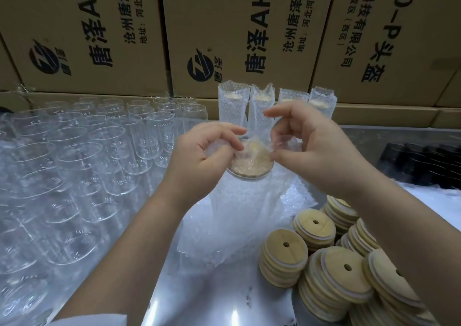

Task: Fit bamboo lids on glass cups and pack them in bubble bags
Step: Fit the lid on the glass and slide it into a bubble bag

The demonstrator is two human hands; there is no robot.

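Observation:
A glass cup with a bamboo lid point(252, 168) on it stands in the middle inside a bubble bag point(239, 201). My left hand point(204, 156) pinches the bag's thin top edge on the left of the lid. On the lid's right side my right hand point(311, 148) pinches the same edge, its index finger raised. The folded plastic partly covers the lid. Several wrapped cups point(274, 106) stand upright behind my hands. Many bare glass cups point(87, 156) fill the left. Stacks of bamboo lids point(324, 263) lie at the lower right.
Large printed cardboard boxes point(224, 33) form a wall at the back. A pile of flat bubble bags point(224, 246) lies under the cup on the shiny tabletop point(212, 305). A black ribbed object point(424, 161) sits at the right edge.

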